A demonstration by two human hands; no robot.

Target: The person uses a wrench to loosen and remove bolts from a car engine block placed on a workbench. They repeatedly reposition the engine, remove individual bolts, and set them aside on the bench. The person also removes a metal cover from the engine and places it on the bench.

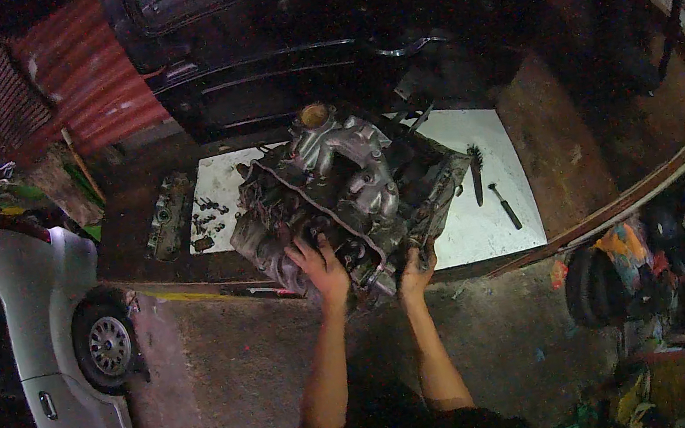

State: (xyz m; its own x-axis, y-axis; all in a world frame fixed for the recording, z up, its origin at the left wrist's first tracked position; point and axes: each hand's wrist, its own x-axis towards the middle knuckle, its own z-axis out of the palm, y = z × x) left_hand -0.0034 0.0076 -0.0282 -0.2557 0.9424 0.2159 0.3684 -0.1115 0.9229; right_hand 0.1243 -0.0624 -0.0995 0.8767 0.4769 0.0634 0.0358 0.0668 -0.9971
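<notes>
Several small dark metal bolts [210, 213] lie loose at the left of the frame's middle, just right of a long grimy grey metal cover [169, 218]; a knock from the engine's left flank could scatter them, and some might roll off and be lost. At the centre sits the bulky grey metal engine assembly [371, 196] with curved silver pipes on top, over a flat white board [491, 231] on a brown wooden bench [568, 154]. Its lower end reaches the bench's front edge, so a strong pull toward the bottom of the frame could tip it off, its weight being the likely cause. The left hand [324, 274], fingers spread, lies against the engine's lower side without closing round it; grease there could make the palm slip. The right hand [416, 276] is at the lower right corner, fingers partly hidden, so I cannot tell how firmly it grips; should the assembly settle, those fingers might be pinched. Further right, a black bristle brush [476, 167] and a dark-handled small hammer [505, 207] lie on the board, where a swing of the engine could sweep them aside.
</notes>
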